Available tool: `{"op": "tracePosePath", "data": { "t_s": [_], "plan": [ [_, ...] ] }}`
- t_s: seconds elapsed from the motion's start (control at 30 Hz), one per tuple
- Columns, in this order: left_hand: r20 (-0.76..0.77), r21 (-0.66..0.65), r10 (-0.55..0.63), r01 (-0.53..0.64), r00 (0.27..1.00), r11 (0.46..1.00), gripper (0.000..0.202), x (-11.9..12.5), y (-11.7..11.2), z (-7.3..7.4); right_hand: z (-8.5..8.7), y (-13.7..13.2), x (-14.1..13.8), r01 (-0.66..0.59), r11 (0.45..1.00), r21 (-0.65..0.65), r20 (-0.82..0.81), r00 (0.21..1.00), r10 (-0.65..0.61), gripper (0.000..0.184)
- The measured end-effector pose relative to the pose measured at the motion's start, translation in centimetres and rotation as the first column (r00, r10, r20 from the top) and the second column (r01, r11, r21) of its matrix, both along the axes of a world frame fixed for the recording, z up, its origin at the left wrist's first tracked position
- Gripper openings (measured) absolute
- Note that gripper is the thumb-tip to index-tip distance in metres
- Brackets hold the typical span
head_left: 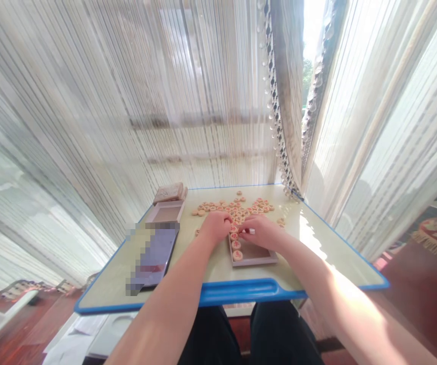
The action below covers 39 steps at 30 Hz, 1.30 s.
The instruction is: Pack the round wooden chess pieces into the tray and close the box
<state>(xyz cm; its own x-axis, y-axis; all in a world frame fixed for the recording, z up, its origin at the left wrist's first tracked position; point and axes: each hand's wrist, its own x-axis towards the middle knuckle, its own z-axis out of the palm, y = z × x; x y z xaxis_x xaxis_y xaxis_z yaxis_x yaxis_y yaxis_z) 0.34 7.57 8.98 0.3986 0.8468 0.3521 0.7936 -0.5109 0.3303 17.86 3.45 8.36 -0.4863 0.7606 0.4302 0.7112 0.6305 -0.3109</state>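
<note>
A shallow open box (254, 262) lies on the table in front of me. Round xiangqi pieces with red characters (237, 255) form a column along its left side; the rest of the visible box floor is bare. My left hand (216, 226) is at the box's far left corner, fingers curled by the top of the column. From the right, my right hand (262, 232) reaches over the box, its fingers bent and close together beside the upper pieces. Whatever either hand holds is hidden. Beyond both hands spreads a loose pile of xiangqi pieces (237, 205).
On the left of the blue-edged table (335, 253) lies a tablet (157, 253), partly pixelated. Behind it are another shallow box (165, 213) and a worn box-like object (168, 192). A few stray pieces (281, 222) lie on the right. Sheer curtains (203, 101) hang behind the table.
</note>
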Motion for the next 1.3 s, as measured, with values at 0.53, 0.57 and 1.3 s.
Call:
{"op": "tracePosePath", "data": {
  "t_s": [0.53,0.57,1.3],
  "plan": [
    [-0.031,-0.006,-0.020,0.020,0.999,1.000,0.029,0.2,-0.2,0.3,-0.2,0.1,-0.2,-0.023,1.000,-0.013,-0.020,1.000,0.023,0.018],
    [-0.030,-0.007,-0.016,0.016,0.999,1.000,0.028,0.1,-0.1,0.2,-0.2,0.1,-0.2,-0.022,1.000,-0.016,-0.020,1.000,0.022,0.018],
    [0.020,-0.015,0.046,-0.046,0.999,0.999,0.031,-0.2,-0.2,0.0,-0.5,2.0,2.6,0.464,0.869,-0.173,-0.155,0.858,-0.489,0.029]
  ]
}}
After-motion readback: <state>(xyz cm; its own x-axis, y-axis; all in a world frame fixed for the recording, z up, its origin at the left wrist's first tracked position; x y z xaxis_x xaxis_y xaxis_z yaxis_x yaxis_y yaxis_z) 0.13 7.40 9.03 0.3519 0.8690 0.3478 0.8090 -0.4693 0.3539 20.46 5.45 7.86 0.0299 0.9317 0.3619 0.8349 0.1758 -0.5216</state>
